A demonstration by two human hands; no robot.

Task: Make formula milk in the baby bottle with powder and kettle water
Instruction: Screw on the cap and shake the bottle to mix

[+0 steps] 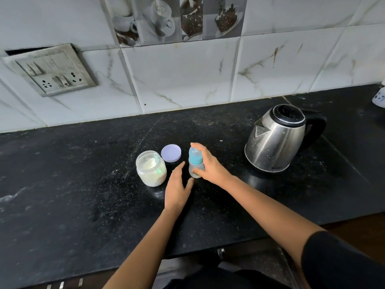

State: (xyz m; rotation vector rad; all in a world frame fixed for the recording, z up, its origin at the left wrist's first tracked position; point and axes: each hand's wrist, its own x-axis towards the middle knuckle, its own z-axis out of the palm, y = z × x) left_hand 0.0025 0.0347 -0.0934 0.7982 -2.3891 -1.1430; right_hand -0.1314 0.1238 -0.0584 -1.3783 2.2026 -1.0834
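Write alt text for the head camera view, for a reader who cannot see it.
A person's right hand grips a small baby bottle standing on a black counter, the left hand open beside its base. Left of it are an open jar of white powder and a loose lid; a steel kettle sits to the right.

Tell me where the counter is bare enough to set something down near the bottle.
Widest bare patch: the counter left of the powder jar, out to the edge. A narrower one lies between the baby bottle and the kettle. The strip behind them, along the tiled wall, is free. Crowded: jar, lid, bottle, left hand and right hand cluster tightly.
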